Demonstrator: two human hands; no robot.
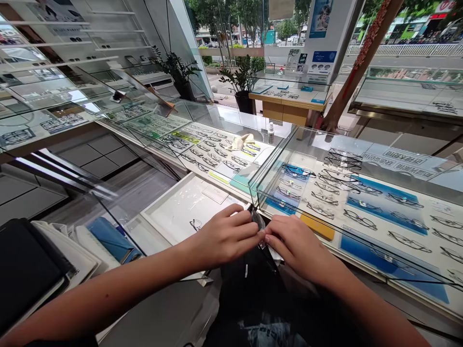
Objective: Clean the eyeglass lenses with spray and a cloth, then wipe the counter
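Note:
A pair of eyeglasses [258, 220] with a dark frame is held in front of my body, its clear lens showing between my two hands. My left hand [231, 233] is closed, with curled fingers gripping the glasses from the left. From the other side, my right hand [289, 241] pinches at the lower edge of the lens, and its fingertips meet those of my left hand. Part of the frame is hidden behind my fingers. Just left of my hands is a pulled-out white drawer [173, 207], where another dark pair of glasses [196, 225] lies.
Glass display cases with rows of spectacles [360, 219] stand ahead and to the right. A small white bottle [271, 133] and a beige cloth [240, 142] rest on the glass top. Left of me are a blue case [112, 238] and a black object [32, 270].

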